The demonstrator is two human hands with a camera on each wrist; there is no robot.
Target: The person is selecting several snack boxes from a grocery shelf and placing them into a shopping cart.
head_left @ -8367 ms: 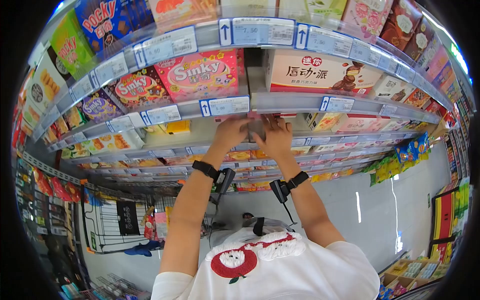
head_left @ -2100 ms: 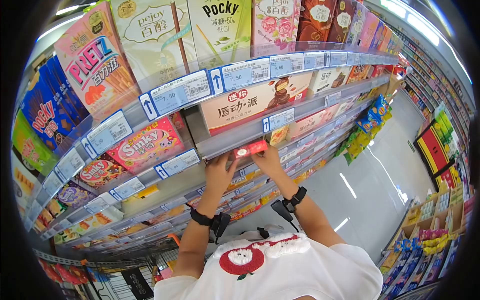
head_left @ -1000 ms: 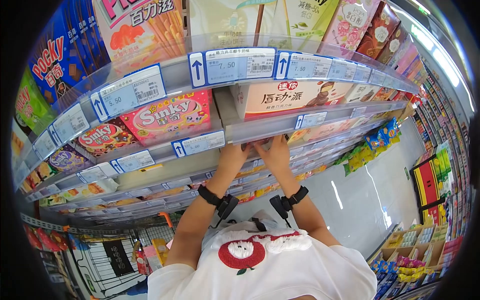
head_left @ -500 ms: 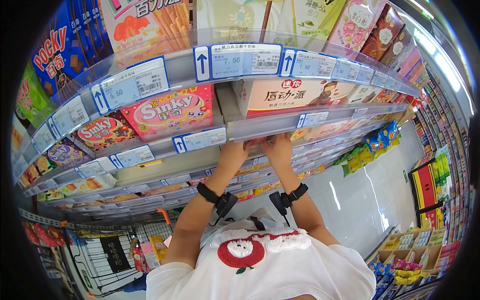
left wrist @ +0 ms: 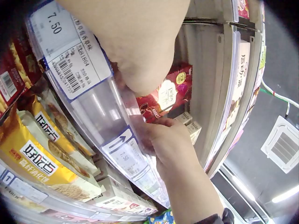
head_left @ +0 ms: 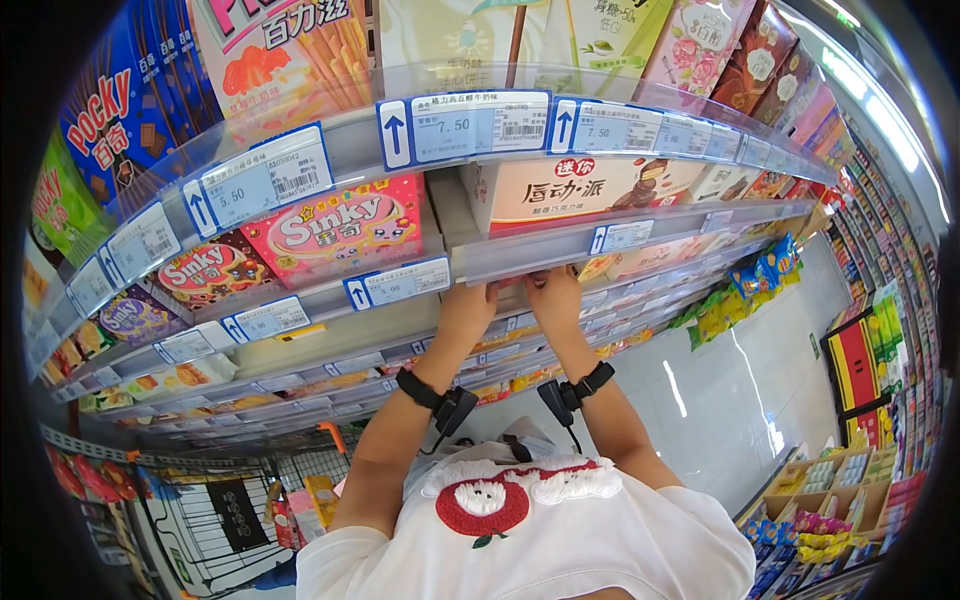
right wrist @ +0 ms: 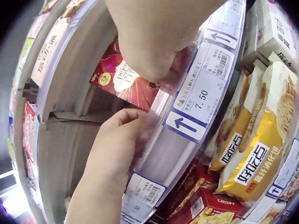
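Both hands reach in beneath the upper shelf's front lip. Between them a red Pejoy biscuit-stick box (left wrist: pixel 169 95) stands behind the clear shelf strip (right wrist: pixel 163 144), its printed face showing in both wrist views. My left hand (head_left: pixel 468 308) holds it at one end; in the right wrist view that hand's curled fingers (right wrist: pixel 128 114) lie at the box's lower corner. My right hand (head_left: pixel 555 300) grips the other end, its fingertips at the box's lower edge in the left wrist view. In the head view, just a sliver of red shows between the hands.
Above stand a Sinky box (head_left: pixel 340 228), a mini chocolate pie box (head_left: pixel 580 192) and Pocky boxes (head_left: pixel 105 110). Yellow biscuit bags (right wrist: pixel 254 154) sit on the shelf below. Snack bags (head_left: pixel 735 310) hang at right. A wire cart (head_left: pixel 225 520) stands lower left, cardboard bins (head_left: pixel 820 490) lower right.
About two seconds ago the hands held the red box out in front of the shelf edge. Now they are in under the lip with it. Over the last half second they have hardly moved.
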